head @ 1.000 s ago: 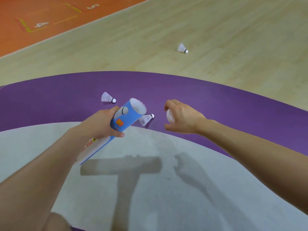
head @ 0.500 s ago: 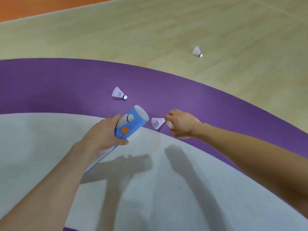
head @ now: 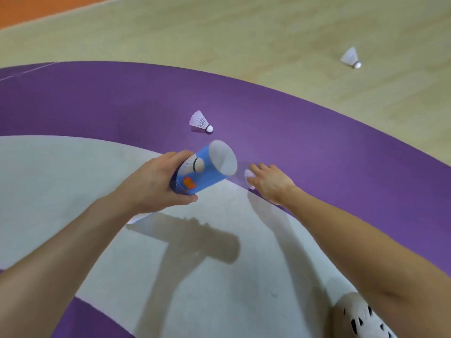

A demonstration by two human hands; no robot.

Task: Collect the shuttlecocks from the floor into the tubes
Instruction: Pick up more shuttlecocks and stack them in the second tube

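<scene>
My left hand (head: 156, 184) grips a blue shuttlecock tube (head: 205, 169), tilted with its open mouth pointing up and to the right. My right hand (head: 271, 182) is just right of the mouth, fingers closed around a white shuttlecock (head: 249, 175) that shows only partly under them. A second white shuttlecock (head: 201, 121) lies on the purple floor band just beyond the tube. A third shuttlecock (head: 350, 57) rests far off on the wooden floor at the upper right.
The floor has a grey patch under my arms, a curved purple band (head: 341, 154) and pale wood beyond, with an orange zone at the top left. A white perforated shoe (head: 361, 318) shows at the bottom right.
My right hand has closed over the shuttlecock that lay beside the tube and its feathers are now mostly hidden. The view has shifted, so the far shuttlecock sits further right.
</scene>
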